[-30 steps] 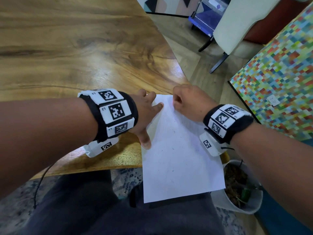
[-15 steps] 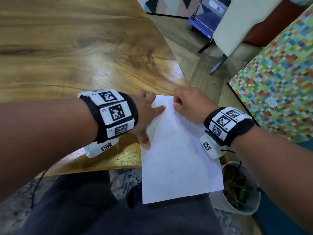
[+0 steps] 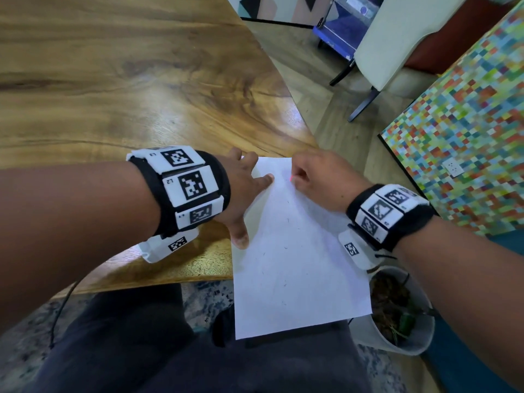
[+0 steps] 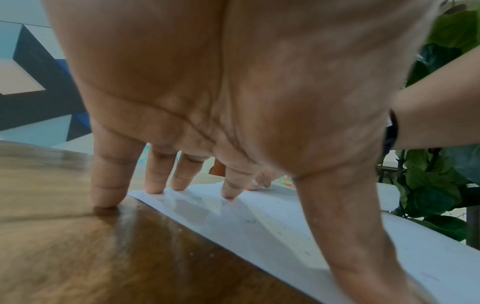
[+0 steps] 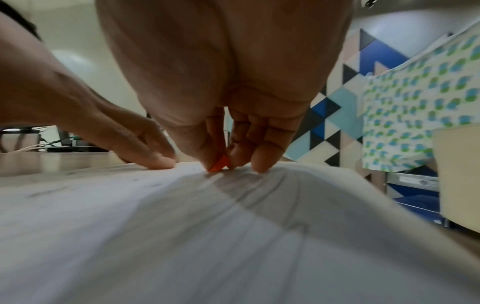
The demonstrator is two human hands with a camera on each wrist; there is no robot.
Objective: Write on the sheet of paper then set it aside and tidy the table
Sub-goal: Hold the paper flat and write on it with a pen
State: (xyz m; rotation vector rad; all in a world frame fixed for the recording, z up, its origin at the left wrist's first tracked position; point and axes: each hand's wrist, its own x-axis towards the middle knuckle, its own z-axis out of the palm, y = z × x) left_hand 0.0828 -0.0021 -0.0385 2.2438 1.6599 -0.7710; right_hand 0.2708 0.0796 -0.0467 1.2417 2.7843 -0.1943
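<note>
Left hand (image 3: pixel 243 191) presses the sheet of paper (image 3: pixel 295 251) flat on the table (image 3: pixel 113 80); right hand (image 3: pixel 320 180) curls above it.

Glossy wood table (image 3: pixel 119 89) — matt paper sheet (image 3: pixel 295 268)

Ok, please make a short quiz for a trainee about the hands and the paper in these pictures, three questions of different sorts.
1. True or false: the sheet of paper lies wholly on the wooden table.
2. The right hand pinches:
A. a small orange piece
B. a black marker
C. nothing
3. Fill in: the left hand presses the sheet with ____ fingers.

Key
1. False: its near end overhangs the table edge, above the person's lap.
2. A: the orange piece touches the sheet.
3. Straight; the little finger is on the wood.
</note>
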